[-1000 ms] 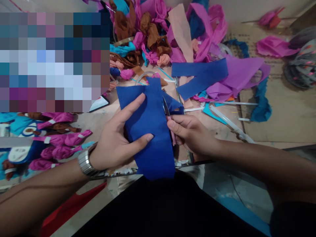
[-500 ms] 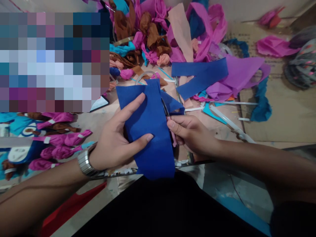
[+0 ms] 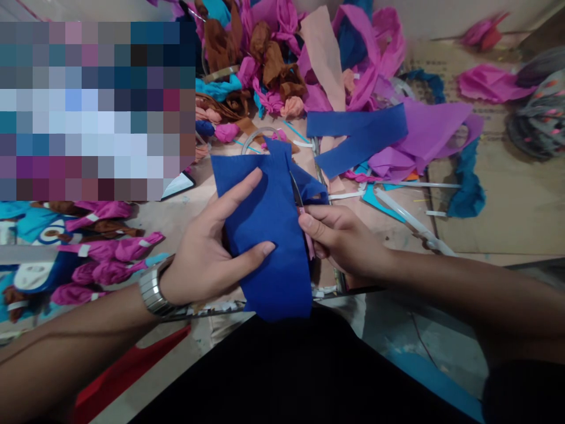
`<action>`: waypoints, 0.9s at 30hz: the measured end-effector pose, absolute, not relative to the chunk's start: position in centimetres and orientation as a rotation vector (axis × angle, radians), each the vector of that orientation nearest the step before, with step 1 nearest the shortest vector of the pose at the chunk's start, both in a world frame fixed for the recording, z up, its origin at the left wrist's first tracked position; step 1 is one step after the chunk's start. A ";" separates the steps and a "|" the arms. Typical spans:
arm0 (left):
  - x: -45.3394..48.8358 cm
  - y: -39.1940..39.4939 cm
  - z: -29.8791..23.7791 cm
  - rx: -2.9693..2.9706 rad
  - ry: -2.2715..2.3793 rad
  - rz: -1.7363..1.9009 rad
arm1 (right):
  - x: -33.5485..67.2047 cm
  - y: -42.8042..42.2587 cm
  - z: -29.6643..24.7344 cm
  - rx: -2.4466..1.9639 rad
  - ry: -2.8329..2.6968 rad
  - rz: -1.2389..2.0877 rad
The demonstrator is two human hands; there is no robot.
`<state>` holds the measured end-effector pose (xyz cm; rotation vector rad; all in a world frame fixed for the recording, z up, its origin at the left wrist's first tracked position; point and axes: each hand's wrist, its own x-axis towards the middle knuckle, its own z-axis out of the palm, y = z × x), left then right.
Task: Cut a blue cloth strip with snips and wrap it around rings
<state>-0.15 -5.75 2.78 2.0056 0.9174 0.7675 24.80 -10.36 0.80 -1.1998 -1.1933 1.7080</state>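
My left hand (image 3: 207,253), with a metal watch on the wrist, pinches a dark blue sheet of crepe paper (image 3: 269,235) between thumb and fingers and holds it upright in front of me. My right hand (image 3: 339,235) is closed round a pair of scissors (image 3: 302,212) with pink handles. The blades stand in a cut at the sheet's right edge, and a narrow blue strip (image 3: 311,185) hangs off beside them.
Another blue paper piece (image 3: 357,135) lies beyond on purple sheets (image 3: 428,129). Crumpled pink, brown and teal paper (image 3: 269,65) is heaped at the back. Rolled pink paper bundles (image 3: 110,259) lie at left. White plastic sticks (image 3: 410,218) and cardboard (image 3: 507,200) are at right.
The blue sheet has shifted slightly to the right and up in my left hand, and the scissors have worked a little further along the cut. Both arms stay in place.
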 end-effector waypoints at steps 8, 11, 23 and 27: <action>0.0 -6.0 2.5 1.931 0.861 0.799 | 24.7 -10.2 0.9 -1.188 -1.186 1.694; 0.0 -6.0 2.5 1.958 0.889 0.769 | 24.6 -10.2 1.0 -1.187 -1.176 1.694; -0.2 -5.7 2.6 2.003 0.905 0.768 | 24.6 -10.2 0.9 -1.202 -1.170 1.691; -0.1 -5.8 2.6 1.993 0.867 0.797 | 24.6 -10.3 0.9 -1.219 -1.172 1.687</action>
